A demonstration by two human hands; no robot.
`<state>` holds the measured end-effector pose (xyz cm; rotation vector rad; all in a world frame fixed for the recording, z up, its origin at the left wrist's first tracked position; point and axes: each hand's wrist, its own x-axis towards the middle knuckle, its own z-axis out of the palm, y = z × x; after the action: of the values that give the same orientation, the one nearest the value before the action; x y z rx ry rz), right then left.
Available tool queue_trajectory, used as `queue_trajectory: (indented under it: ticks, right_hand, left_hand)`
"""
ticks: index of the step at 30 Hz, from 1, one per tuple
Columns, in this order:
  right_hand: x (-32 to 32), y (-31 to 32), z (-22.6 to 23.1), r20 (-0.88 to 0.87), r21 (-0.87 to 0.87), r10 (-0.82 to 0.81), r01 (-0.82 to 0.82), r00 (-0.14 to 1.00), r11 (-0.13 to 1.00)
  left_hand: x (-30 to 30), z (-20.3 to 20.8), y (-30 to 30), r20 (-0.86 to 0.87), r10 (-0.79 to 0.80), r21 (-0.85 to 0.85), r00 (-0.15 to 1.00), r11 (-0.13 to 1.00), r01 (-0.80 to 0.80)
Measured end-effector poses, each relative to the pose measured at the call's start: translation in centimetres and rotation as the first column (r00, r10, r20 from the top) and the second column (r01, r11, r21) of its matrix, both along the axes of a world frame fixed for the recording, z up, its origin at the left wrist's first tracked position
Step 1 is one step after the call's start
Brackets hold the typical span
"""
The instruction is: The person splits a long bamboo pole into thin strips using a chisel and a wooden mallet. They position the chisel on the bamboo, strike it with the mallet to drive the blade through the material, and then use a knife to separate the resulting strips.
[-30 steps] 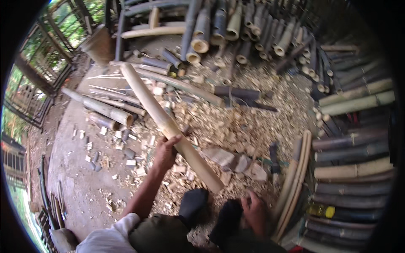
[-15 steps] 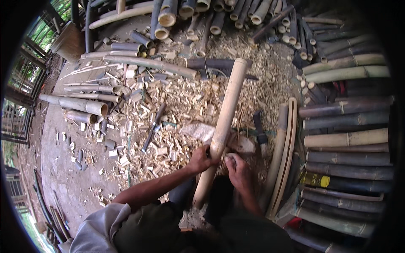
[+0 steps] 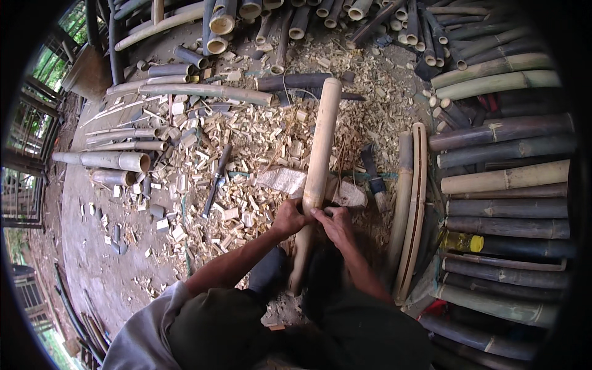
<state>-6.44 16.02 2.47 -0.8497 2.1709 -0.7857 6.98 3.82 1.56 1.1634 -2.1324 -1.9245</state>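
A pale, peeled bamboo pole (image 3: 322,145) stands slanted between my knees, its upper end leaning away from me. My left hand (image 3: 291,217) is closed round its lower part from the left side. From the right, my right hand (image 3: 336,224) meets the pole at the same height. Its thumb presses on the bamboo, and its fingers curl in behind, partly hidden. Beyond the hands a rough, pale wood block (image 3: 280,180) lies under the pole. A dark-handled tool (image 3: 217,179) rests on the chips to the left. Right of the pole lies a dark-handled brush (image 3: 377,185).
Wood chips (image 3: 246,132) cover the ground ahead. Two long bamboo pieces, one a slotted bamboo pole (image 3: 414,209), lie close to my right. Stacked bamboo (image 3: 505,209) fills the right side, with a yellow-capped bottle (image 3: 462,241) among it. Cut tubes (image 3: 123,161) lie at left.
My right hand has come in from beside the pole and now touches it. My left hand stays on the pole. The whole view has shifted slightly.
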Motion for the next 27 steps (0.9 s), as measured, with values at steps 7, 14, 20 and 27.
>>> queue_trajectory:
  ticks: [7, 14, 20, 27]
  right_hand:
    - [-0.4, 0.2, -0.4, -0.019, -0.06, 0.017, -0.018, 1.0, 0.998]
    - [0.4, 3.0, 1.3, 0.116, -0.214, -0.105, 0.128, 0.988, 0.968]
    - [-0.1, 10.5, 3.6, -0.178, 0.001, -0.153, 0.156, 0.972, 0.988]
    - [3.8, 14.4, 6.7, -0.184, 0.665, 0.027, 0.104, 0.983, 0.74]
  left_hand:
    - [0.0, -1.2, 0.5, -0.04, 0.025, 0.039, 0.999, 0.999, -0.024]
    - [2.8, 2.5, -7.3, 0.158, -0.25, -0.149, 0.955, 0.95, 0.274]
    - [8.4, 0.4, -21.5, 0.421, 0.438, -0.7, 0.794, 0.714, -0.022]
    - [11.1, -4.1, -22.3, 0.189, 0.389, -0.69, 0.902, 0.706, -0.16]
